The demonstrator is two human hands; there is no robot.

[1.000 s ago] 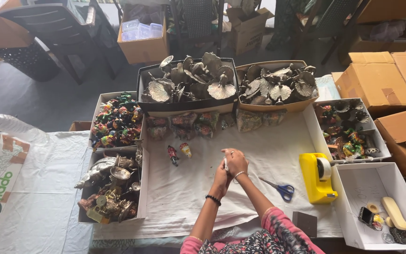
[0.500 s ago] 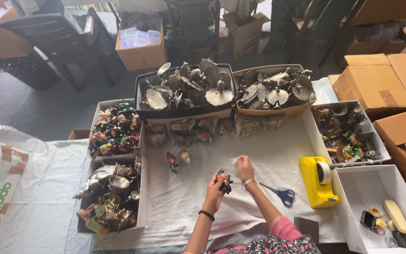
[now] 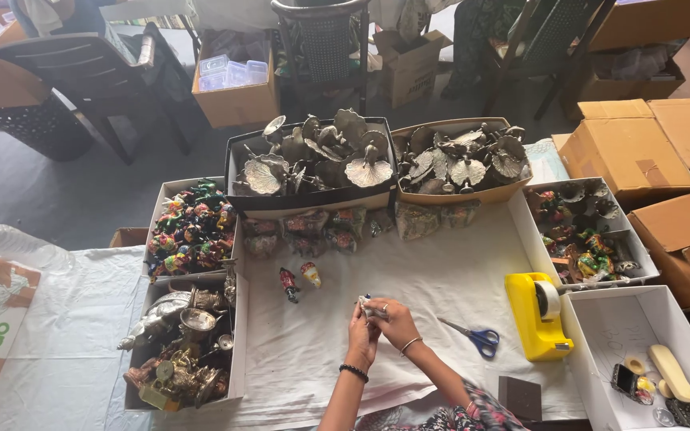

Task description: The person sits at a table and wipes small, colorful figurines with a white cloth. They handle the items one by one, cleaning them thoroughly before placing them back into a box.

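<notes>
1. Fingers (image 3: 370, 310) of both hands are pinched together on a small pale-wrapped piece (image 3: 366, 304), held just above the white cloth (image 3: 441, 271) on the counter, near its middle.
2. Left hand (image 3: 359, 339), with a dark bead bracelet, closes around the piece from below; right hand (image 3: 395, 319), with a ring and a thin bangle, clamps it from above. What the piece is under the wrap I cannot tell.
3. Two little painted figures (image 3: 298, 279) lie on the cloth just beyond the hands, apart from them.
4. Blue-handled scissors (image 3: 473, 335) lie to the right, near the right wrist, with a yellow tape dispenser (image 3: 538, 315) farther right.
5. Boxes ring the work: painted figurines (image 3: 192, 231) on the left, metal pieces (image 3: 181, 343) below them, leaf-shaped metal dishes (image 3: 321, 156) at the back.
6. Doing this well, in my judgement, means keeping the piece low over the cloth, so a slip costs nothing.
7. One hand should hold steady while the other works the wrap; both turning at once would loosen the hold.
8. Elbows should stay clear of the two figures and the scissors.
</notes>
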